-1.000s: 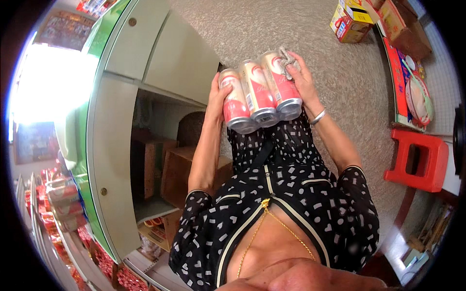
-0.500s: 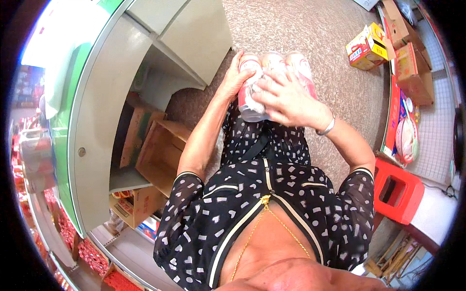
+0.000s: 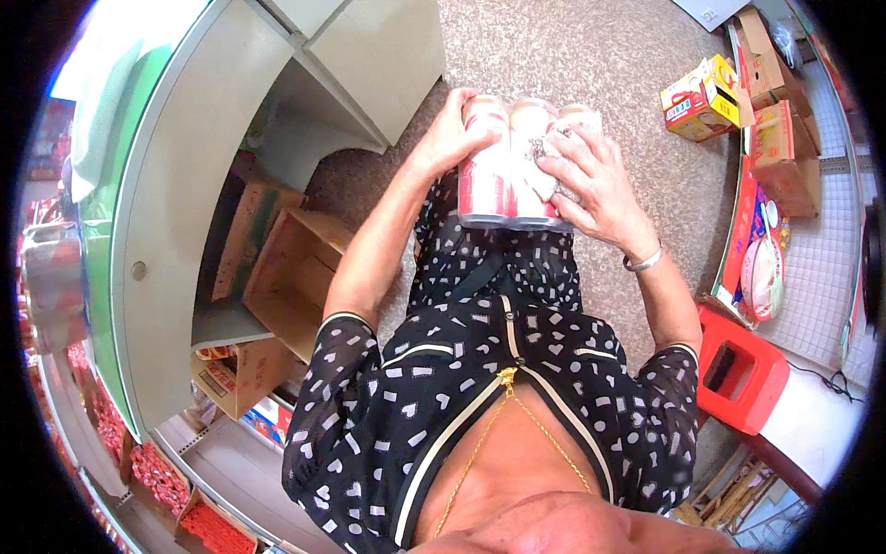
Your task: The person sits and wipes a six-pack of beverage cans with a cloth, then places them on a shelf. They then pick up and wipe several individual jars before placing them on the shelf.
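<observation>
Pack of cans (image 3: 485,175), red and white, with three cans visible side by side under clear film, held above the floor (image 3: 637,55) in front of the person's body. The left hand (image 3: 454,136) has its grip closed on the pack's left side, the thumb lying across the face of the nearest can. The right hand (image 3: 595,185) spreads over the middle and right cans; its grip holds a pale cloth (image 3: 543,182), bunched beneath the fingers and pressed to the pack's face. A silvery bracelet (image 3: 645,258) encircles the right wrist. Below the pack, dark patterned clothing (image 3: 503,355) covers the person's body and legs.

To the left stands a pale cabinet (image 3: 217,92); its open compartment contains an open brown carton (image 3: 300,277). To the right, a red plastic stool (image 3: 766,392) stands near the right elbow. Farther up, a yellow-and-red box (image 3: 690,106) rests on the floor, beside brown cardboard boxes (image 3: 783,152). A pink-rimmed basket (image 3: 762,282) lies between these boxes and the stool.
</observation>
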Available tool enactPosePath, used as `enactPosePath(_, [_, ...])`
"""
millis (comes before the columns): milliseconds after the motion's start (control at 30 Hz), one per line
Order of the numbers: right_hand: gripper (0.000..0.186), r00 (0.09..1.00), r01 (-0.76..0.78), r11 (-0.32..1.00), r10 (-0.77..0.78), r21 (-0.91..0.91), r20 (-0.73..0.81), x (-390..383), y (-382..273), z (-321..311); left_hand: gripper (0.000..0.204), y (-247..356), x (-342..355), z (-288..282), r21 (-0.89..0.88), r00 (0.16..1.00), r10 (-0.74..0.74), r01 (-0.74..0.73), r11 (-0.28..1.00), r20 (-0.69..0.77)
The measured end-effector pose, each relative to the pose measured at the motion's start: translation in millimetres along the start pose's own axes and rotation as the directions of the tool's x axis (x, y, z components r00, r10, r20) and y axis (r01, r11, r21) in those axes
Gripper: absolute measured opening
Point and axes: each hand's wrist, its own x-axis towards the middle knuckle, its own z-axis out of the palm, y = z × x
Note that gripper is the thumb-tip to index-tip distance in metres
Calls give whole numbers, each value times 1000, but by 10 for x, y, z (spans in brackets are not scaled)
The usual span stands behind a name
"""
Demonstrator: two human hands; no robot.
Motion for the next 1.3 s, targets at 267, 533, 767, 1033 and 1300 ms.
enactPosePath(267, [48, 983, 159, 986, -163, 48, 90, -104, -277, -50, 41, 416, 288, 171, 466, 990, 139, -132, 875, 19])
enactPosePath(533, [48, 985, 151, 988, -151, 5, 84, 351, 195, -9, 31, 343, 316, 149, 501, 976, 213, -205, 841, 42])
enactPosePath(767, [48, 952, 217, 973, -228, 72, 205, 171, -271, -15, 29, 413, 259, 156, 502, 971, 240, -213, 838, 12])
enactPosePath(1033, [49, 986, 89, 993, -99, 81, 134, 120, 375, -562, 30, 363, 174, 145, 487, 967, 253, -240, 840, 39])
enactPosePath(1300, [51, 995, -54, 998, 55, -15, 86, -152, 113, -202, 26, 280, 114, 235, 509, 932, 362, -309, 803, -7])
